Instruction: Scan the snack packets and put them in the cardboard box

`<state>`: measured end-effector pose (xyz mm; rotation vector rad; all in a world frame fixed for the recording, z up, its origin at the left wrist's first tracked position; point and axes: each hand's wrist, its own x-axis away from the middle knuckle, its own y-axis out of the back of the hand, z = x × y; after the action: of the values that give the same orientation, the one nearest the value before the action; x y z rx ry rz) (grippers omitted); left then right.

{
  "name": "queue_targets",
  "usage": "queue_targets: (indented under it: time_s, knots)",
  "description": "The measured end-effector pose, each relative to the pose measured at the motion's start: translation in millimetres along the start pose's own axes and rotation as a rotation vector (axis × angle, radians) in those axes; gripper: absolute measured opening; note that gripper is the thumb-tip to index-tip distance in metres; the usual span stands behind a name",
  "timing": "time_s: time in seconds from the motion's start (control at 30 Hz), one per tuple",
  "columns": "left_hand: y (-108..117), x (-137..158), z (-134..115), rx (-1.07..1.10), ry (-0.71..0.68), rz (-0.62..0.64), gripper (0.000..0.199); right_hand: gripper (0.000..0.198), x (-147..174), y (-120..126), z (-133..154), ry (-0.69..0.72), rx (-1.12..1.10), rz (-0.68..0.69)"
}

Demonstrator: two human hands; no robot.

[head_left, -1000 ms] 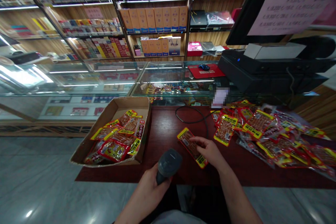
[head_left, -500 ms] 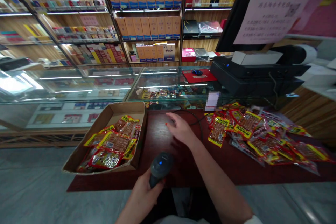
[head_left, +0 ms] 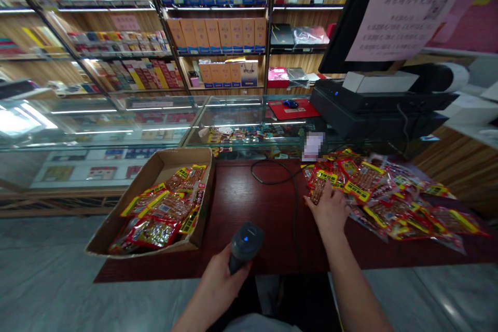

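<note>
Gripping a scanner [head_left: 247,243] is the left hand [head_left: 222,279]; the right hand [head_left: 330,213] straddles a packet [head_left: 318,190].

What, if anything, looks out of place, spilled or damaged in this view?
A pixelated patch at the back of the table hides whatever is behind it. The cardboard box appears to jut past the left edge, and the packets on the right lie in an untidy heap. Nothing looks clearly spilled or damaged.

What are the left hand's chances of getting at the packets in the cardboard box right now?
Probably not good: the left hand is wrapped around the dark scanner. Otherwise the way looks free, since the cardboard box is open-topped with packets exposed.
</note>
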<state>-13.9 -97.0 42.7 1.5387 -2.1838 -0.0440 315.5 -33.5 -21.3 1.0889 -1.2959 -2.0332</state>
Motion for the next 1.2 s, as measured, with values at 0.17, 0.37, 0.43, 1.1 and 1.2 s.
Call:
queue_targets:
  time_s: [0.17, 0.37, 0.43, 1.1, 1.2]
  knots:
    - [5, -1, 0, -0.001, -0.001, -0.012, 0.025, 0.094, -1, -10, -7, -0.051, -0.278, 0.033]
    - [9, -2, 5, -0.011, -0.004, -0.005, 0.022, 0.087, -7, -11, -20, -0.301, -0.760, 0.005]
    - [9, -1, 6, -0.002, 0.003, -0.015, 0.022, 0.065, -1, -6, -12, -0.277, -0.830, -0.010]
    - [13, 3, -2, -0.022, -0.005, -0.032, 0.016, 0.061, 54, 13, 52, 0.443, -0.344, 0.472]
    - [11, 2, -7, -0.019, -0.025, -0.021, 0.018, 0.065, 51, 11, 55, 0.451, -0.328, 0.512]
